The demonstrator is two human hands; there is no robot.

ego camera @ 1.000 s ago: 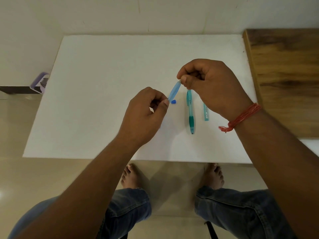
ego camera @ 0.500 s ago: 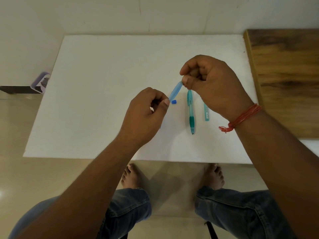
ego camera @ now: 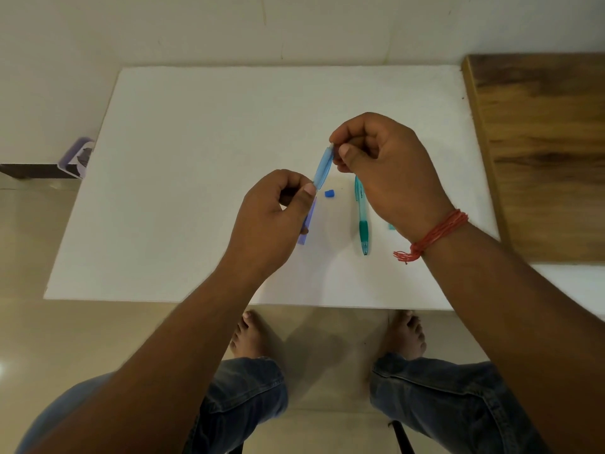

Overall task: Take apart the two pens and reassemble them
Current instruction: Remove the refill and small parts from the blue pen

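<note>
Blue pen barrel pinched at both ends, left hand low, right hand high, green pen flat on the white table.

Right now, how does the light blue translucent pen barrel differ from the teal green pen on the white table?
The light blue translucent pen barrel is held in the air, pinched by the left hand and right hand; the teal green pen lies untouched on the white table. The barrel tilts; the green pen lies flat. Both are slim translucent plastic.

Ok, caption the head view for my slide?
Both hands grip a blue pen barrel above the green pen.
</note>
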